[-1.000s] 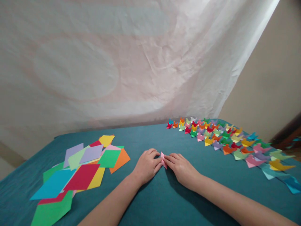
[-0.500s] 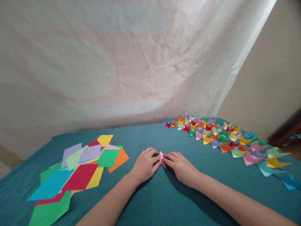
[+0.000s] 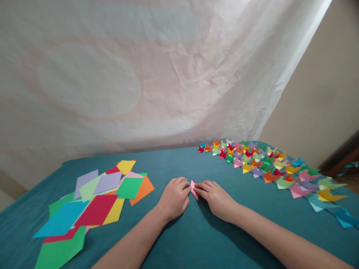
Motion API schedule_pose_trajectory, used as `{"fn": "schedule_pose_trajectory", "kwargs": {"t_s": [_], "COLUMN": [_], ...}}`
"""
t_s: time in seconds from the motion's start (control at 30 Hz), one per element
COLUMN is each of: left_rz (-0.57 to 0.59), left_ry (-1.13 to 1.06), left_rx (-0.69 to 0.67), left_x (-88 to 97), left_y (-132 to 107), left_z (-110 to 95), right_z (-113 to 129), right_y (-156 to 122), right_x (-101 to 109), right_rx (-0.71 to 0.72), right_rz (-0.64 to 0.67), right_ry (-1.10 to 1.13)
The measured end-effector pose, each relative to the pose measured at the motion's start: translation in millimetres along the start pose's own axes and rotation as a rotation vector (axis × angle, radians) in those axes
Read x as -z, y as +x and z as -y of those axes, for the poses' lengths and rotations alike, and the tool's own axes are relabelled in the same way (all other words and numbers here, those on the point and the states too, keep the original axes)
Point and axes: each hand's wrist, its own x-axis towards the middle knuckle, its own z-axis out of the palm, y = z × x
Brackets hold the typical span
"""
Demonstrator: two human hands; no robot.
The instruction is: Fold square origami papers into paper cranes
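The pink folded paper (image 3: 194, 188) sits just below the centre of the frame, squarely between my two hands, so neither is nearer than the other: my left hand (image 3: 174, 198) meets it from the left and my right hand (image 3: 217, 198) from the right. Both are closed down narrow, fingertips pinched onto the little piece from opposite sides, knuckles up and heels of the hands resting on the cloth. Its long axis runs nearly top to bottom in the picture, leaning slightly so the upper point tips left and the lower point tips right; my forearms come in from the bottom edge and converge on it. It lies low on the teal tablecloth (image 3: 196, 239), though I cannot tell whether it is flat or lifted a little. At lower left is a loose spread of coloured paper squares (image 3: 95, 198), well apart from my hands. At right, rows of small folded paper figures (image 3: 266, 166) run away toward the far edge. Behind hangs a creased white sheet (image 3: 140, 74), with a beige wall (image 3: 322, 93) at upper right.
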Motion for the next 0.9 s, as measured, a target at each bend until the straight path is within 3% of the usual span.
{"fn": "schedule_pose_trajectory", "kwargs": {"t_s": [0.9], "left_rz": [0.12], "left_ry": [0.158], "left_rx": [-0.082], "left_x": [2.1], "left_y": [1.7], "left_z": [-10.9], "right_z": [3.9], "right_y": [3.0], "right_x": [6.8], "right_rx": [-0.032], "right_rz": [0.043], "right_ry": [-0.01]}}
